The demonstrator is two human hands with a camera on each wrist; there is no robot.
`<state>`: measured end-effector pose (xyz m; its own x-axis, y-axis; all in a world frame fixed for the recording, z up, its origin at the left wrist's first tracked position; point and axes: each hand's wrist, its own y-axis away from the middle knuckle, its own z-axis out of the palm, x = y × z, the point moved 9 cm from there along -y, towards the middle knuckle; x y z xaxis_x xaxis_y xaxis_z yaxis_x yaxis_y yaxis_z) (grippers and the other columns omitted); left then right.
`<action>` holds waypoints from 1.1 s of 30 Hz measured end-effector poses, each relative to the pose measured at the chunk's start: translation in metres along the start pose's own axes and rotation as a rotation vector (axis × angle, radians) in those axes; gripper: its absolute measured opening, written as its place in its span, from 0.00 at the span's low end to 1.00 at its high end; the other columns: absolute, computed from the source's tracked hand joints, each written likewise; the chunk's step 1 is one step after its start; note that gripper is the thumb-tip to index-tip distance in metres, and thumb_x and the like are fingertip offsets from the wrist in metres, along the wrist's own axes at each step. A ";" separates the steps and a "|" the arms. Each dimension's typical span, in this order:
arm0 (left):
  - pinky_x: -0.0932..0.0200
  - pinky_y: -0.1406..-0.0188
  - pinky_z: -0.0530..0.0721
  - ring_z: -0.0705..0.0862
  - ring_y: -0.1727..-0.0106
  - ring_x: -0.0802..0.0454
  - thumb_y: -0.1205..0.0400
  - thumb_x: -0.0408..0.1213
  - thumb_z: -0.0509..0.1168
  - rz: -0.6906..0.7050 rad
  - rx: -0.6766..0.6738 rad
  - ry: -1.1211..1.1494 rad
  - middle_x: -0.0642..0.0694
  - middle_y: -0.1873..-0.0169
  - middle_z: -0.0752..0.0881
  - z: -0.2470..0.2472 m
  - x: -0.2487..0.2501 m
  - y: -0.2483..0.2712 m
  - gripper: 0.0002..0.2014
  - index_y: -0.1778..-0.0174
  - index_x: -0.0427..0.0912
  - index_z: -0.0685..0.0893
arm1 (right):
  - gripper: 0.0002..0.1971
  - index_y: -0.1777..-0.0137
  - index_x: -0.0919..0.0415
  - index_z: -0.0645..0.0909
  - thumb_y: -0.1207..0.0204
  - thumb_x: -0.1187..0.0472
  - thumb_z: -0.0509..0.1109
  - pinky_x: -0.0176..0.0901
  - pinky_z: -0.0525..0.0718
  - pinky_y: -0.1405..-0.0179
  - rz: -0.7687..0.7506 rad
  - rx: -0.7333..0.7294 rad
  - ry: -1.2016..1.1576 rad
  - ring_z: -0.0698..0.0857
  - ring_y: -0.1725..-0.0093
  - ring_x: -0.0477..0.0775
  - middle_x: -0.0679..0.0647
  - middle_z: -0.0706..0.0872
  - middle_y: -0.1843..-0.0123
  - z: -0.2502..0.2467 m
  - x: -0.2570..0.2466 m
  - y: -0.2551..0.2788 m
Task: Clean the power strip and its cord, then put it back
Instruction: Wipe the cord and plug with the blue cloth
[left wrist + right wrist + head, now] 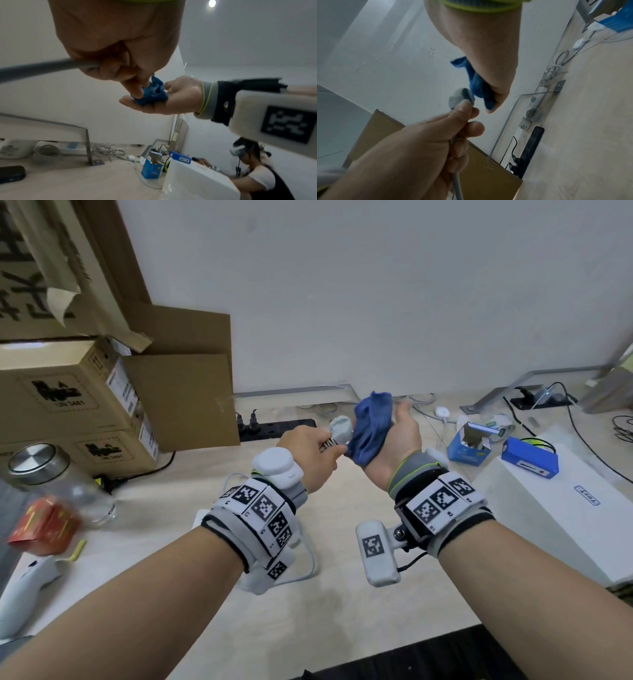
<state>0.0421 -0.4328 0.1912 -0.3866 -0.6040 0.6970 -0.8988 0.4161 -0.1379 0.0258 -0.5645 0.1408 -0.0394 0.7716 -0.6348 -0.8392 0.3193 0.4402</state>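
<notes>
My left hand (313,453) grips the grey-white cord just below its white plug (340,428), held up above the desk. The plug also shows in the right wrist view (459,98), with the cord (458,185) running down through my fist. My right hand (397,443), palm up, holds a crumpled blue cloth (371,426) right beside the plug. In the left wrist view the cloth (150,94) sits in my right palm and my left fingertips touch it. More cord (310,563) loops on the desk under my left wrist; the strip's body is mostly hidden there.
A black power strip (274,428) with plugs lies along the wall. Cardboard boxes (68,405) stand at the left, with a glass jar (51,474) in front. A white box (565,508), a blue carton (471,445) and loose cables fill the right. Another person (257,175) sits beyond.
</notes>
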 end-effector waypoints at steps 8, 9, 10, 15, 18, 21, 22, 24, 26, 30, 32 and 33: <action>0.54 0.64 0.71 0.83 0.53 0.40 0.20 0.37 0.59 0.089 -0.050 -0.497 0.41 0.55 0.87 0.007 0.019 0.004 0.09 0.54 0.41 0.83 | 0.19 0.31 0.56 0.74 0.20 0.53 0.64 0.47 0.81 0.47 -0.514 0.049 0.896 0.82 0.44 0.55 0.53 0.84 0.40 0.023 0.007 0.028; 0.54 0.64 0.72 0.83 0.54 0.41 0.20 0.37 0.58 0.095 -0.060 -0.521 0.41 0.55 0.87 0.008 0.019 0.005 0.08 0.53 0.41 0.82 | 0.15 0.38 0.59 0.77 0.20 0.52 0.63 0.47 0.81 0.53 -0.506 0.062 0.907 0.82 0.50 0.57 0.55 0.85 0.48 0.022 0.006 0.028; 0.53 0.64 0.72 0.83 0.55 0.41 0.20 0.37 0.58 0.097 -0.063 -0.534 0.42 0.56 0.87 0.009 0.019 0.005 0.08 0.53 0.41 0.82 | 0.13 0.46 0.61 0.79 0.19 0.52 0.62 0.47 0.80 0.58 -0.493 0.084 0.923 0.81 0.56 0.58 0.55 0.84 0.55 0.022 0.005 0.027; 0.53 0.64 0.71 0.85 0.52 0.37 0.17 0.37 0.54 0.131 -0.038 -0.567 0.42 0.55 0.87 0.017 0.019 0.007 0.12 0.41 0.41 0.79 | 0.17 0.60 0.62 0.80 0.16 0.53 0.56 0.50 0.80 0.55 -0.489 0.290 0.904 0.80 0.59 0.59 0.58 0.83 0.60 0.014 -0.009 0.025; 0.50 0.62 0.74 0.85 0.52 0.35 0.15 0.38 0.53 0.145 -0.050 -0.473 0.41 0.53 0.87 0.021 0.017 0.010 0.13 0.40 0.40 0.77 | 0.19 0.66 0.59 0.77 0.15 0.55 0.56 0.43 0.76 0.72 -0.314 0.257 0.650 0.80 0.71 0.56 0.54 0.82 0.73 0.009 -0.003 0.017; 0.50 0.59 0.77 0.84 0.53 0.36 0.15 0.42 0.54 0.157 -0.054 -0.373 0.42 0.57 0.87 0.012 0.013 0.009 0.10 0.52 0.42 0.79 | 0.22 0.57 0.65 0.79 0.13 0.49 0.54 0.42 0.81 0.74 -0.089 0.133 0.245 0.86 0.74 0.56 0.57 0.87 0.74 0.010 0.010 0.009; 0.51 0.60 0.76 0.83 0.53 0.37 0.14 0.42 0.54 0.154 -0.050 -0.390 0.43 0.57 0.87 0.008 0.009 0.007 0.10 0.53 0.43 0.79 | 0.23 0.56 0.66 0.79 0.14 0.47 0.54 0.43 0.83 0.71 -0.072 0.124 0.180 0.87 0.73 0.55 0.57 0.88 0.70 0.011 0.010 0.007; 0.53 0.62 0.73 0.82 0.53 0.39 0.15 0.40 0.55 0.144 -0.068 -0.454 0.44 0.55 0.86 0.004 0.003 0.004 0.08 0.51 0.45 0.78 | 0.21 0.50 0.63 0.81 0.15 0.46 0.56 0.47 0.84 0.60 -0.092 0.099 0.134 0.88 0.63 0.56 0.56 0.87 0.57 0.011 0.007 0.004; 0.53 0.63 0.73 0.83 0.51 0.41 0.16 0.36 0.56 0.138 -0.100 -0.547 0.45 0.53 0.86 0.007 -0.001 0.002 0.07 0.47 0.45 0.78 | 0.16 0.47 0.58 0.81 0.17 0.46 0.59 0.50 0.83 0.54 -0.108 0.041 0.173 0.86 0.56 0.56 0.53 0.86 0.54 0.015 0.008 0.003; 0.53 0.62 0.72 0.84 0.49 0.40 0.18 0.31 0.56 0.184 -0.105 -0.652 0.43 0.50 0.86 0.011 0.005 0.004 0.08 0.48 0.41 0.80 | 0.09 0.45 0.54 0.81 0.18 0.53 0.61 0.47 0.81 0.71 -0.372 0.065 0.850 0.85 0.61 0.59 0.56 0.86 0.53 0.032 0.012 0.010; 0.53 0.61 0.72 0.83 0.47 0.40 0.18 0.32 0.56 0.197 -0.103 -0.631 0.43 0.47 0.85 0.012 0.008 0.008 0.09 0.47 0.41 0.80 | 0.12 0.62 0.57 0.78 0.19 0.53 0.61 0.53 0.81 0.68 -0.504 0.203 0.991 0.81 0.63 0.61 0.58 0.84 0.61 0.028 0.002 0.009; 0.52 0.60 0.72 0.82 0.45 0.39 0.18 0.32 0.56 0.211 -0.114 -0.625 0.43 0.46 0.84 0.013 0.007 0.010 0.09 0.45 0.41 0.79 | 0.16 0.67 0.58 0.77 0.20 0.53 0.60 0.54 0.79 0.70 -0.519 0.275 0.982 0.79 0.66 0.61 0.59 0.83 0.65 0.022 0.002 0.008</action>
<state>0.0276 -0.4422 0.1856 -0.6293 -0.7680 0.1195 -0.7768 0.6167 -0.1272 0.0309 -0.5484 0.1574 -0.2313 -0.2127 -0.9493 -0.7357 0.6767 0.0277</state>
